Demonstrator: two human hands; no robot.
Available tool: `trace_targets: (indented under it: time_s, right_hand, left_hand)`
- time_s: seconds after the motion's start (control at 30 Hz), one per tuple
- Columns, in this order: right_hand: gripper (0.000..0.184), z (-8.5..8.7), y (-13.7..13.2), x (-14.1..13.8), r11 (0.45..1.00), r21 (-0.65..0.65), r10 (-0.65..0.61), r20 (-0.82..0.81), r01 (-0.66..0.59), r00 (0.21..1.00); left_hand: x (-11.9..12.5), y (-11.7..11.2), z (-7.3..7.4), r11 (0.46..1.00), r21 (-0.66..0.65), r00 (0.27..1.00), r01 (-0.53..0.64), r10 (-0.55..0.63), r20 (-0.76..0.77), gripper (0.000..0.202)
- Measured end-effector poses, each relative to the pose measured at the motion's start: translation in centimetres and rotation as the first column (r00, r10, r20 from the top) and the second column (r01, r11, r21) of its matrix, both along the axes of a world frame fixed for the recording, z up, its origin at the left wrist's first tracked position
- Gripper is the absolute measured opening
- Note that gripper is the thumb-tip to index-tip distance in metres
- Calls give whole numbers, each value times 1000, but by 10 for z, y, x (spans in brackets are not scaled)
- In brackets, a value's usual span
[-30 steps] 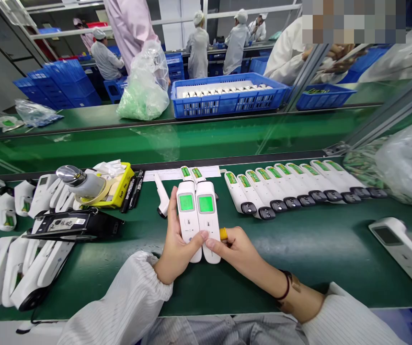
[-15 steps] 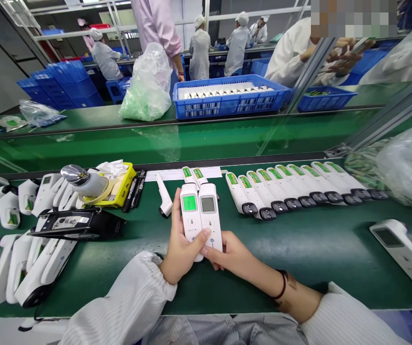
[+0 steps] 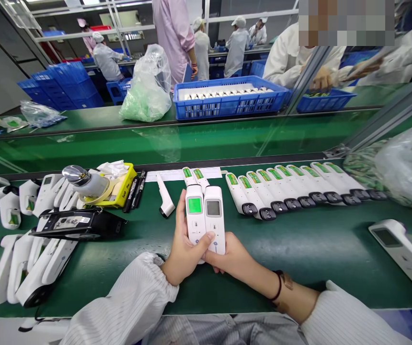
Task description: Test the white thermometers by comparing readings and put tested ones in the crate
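Observation:
I hold two white thermometers side by side above the green bench. My left hand (image 3: 183, 251) grips the left thermometer (image 3: 195, 213), whose screen glows green, with the thumb on its buttons. My right hand (image 3: 232, 258) wraps the lower end of the right thermometer (image 3: 214, 218), whose screen is dark grey. Two more thermometers (image 3: 193, 175) lie just beyond them. A row of several thermometers (image 3: 292, 189) lies to the right on the bench.
A pile of white thermometers (image 3: 29, 261) and a black device (image 3: 73, 224) lie at left, beside a yellow tray (image 3: 121, 187) with tape and a metal-tipped tool. A lone thermometer (image 3: 403, 251) lies far right. A blue crate (image 3: 227, 103) and plastic bags sit beyond; other workers stand behind.
The right thermometer's screen went from lit green to dark. Both hands drew the pair slightly lower and closer, and my right fingers closed further round the base.

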State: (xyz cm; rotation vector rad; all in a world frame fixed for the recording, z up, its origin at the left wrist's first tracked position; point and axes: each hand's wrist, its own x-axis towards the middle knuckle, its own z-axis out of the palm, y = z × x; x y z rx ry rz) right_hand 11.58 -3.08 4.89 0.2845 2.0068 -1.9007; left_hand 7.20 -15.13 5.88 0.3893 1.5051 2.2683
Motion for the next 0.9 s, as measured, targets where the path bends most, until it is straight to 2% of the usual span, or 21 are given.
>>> trace_targets:
  time_s: [0.17, 0.37, 0.47, 0.57, 0.63, 0.77, 0.9]
  right_hand:
    - [25, 3, -2, 0, 999, -39, -22, -7, 21, 1000]
    - [30, -2, -1, 1, 997, -70, -45, -34, 43, 998]
    - [35, -6, 2, 1, 994, -101, -53, -74, 46, 996]
    - [45, -7, 5, 2, 984, -173, -56, -75, 42, 996]
    - [50, -6, 6, 4, 974, -219, -74, -90, 52, 993]
    - [59, -4, 7, 8, 954, -291, -129, -172, 75, 977]
    - [50, -7, 8, 7, 965, -261, -78, -170, 31, 982]
  left_hand:
    - [1, 1, 1, 1000, 12, 1000, -16, 16, -14, 96]
    - [0, 2, 0, 1000, 28, 1000, -8, 8, 0, 97]
    - [-4, -2, 0, 996, 56, 998, 63, -62, -12, 97]
    - [-8, -8, 0, 984, 80, 987, 162, -161, -22, 82]
    - [-9, -10, -2, 979, 84, 983, 184, -183, -23, 75]
    - [-8, -11, -4, 980, 31, 977, 195, -192, -92, 76]
    - [-8, -12, -4, 987, -59, 967, 153, -161, -196, 69]
